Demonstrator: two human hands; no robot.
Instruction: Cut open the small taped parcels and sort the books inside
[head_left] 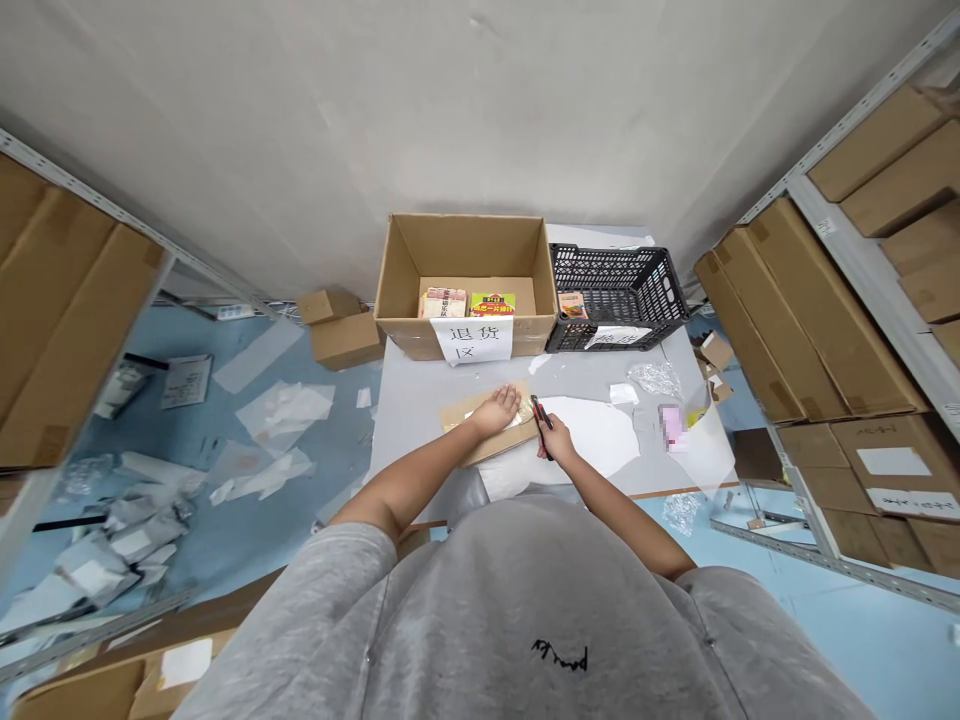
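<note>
right hand [556, 442] closed around a red and black utility knife [541, 424], its tip at or just beside the right edge of a flat cardboard mailer [466, 420]; blade too small to make out. left hand [498, 410] open, palm down, pressing on the mailer. mailer lies angled on the worktop [405, 425] right in front of the person, its right end near a white paper sheet [592, 435]. shiny wrapping or tape [523, 412] shows by the left fingertips; cannot tell if the cardboard is cut. farther out, an open cardboard box [465, 245] holds two printed packs [457, 304], with a paper sign [472, 340] on its front. black plastic crate [619, 270] beside it. bubble wrap [654, 378] and a blurred pink item [673, 428] sit right. plastic wrappers [112, 540] litter the floor; brown cartons [810, 310] fill the shelves.
</note>
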